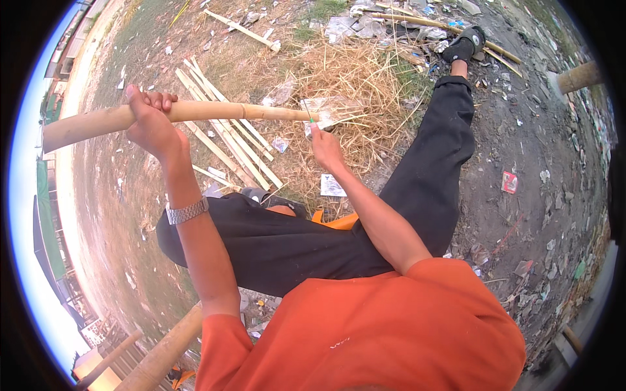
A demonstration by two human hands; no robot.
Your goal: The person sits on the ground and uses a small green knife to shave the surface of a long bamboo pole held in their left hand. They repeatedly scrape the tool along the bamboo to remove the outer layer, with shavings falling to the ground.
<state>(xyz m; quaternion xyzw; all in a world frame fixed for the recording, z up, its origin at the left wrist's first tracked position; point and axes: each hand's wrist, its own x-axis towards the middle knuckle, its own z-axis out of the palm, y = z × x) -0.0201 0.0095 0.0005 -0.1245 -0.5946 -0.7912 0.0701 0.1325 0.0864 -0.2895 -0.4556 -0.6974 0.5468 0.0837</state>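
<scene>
A pale bamboo pole (pixel 215 111) lies crosswise in front of me, thick at its left end and thinner toward the right. My left hand (pixel 155 120) is wrapped around it nearer the thick end, with a metal watch on that wrist. At the thin end, my right hand (pixel 326 148) is closed around a thin-bladed knife (pixel 309 113). Its narrow dark blade points up beside the pole's tip, and a little green shows at its base. My fingers hide the rest of the handle. Whether the blade touches the bamboo is too small to tell.
Several split bamboo strips (pixel 231 140) lie on the ground beyond my left arm. A heap of straw-like shavings (pixel 358 91) spreads past my right hand. Litter and rubble cover the dark ground at right. My right leg (pixel 433 143) stretches forward; something orange (pixel 342 222) shows beneath me.
</scene>
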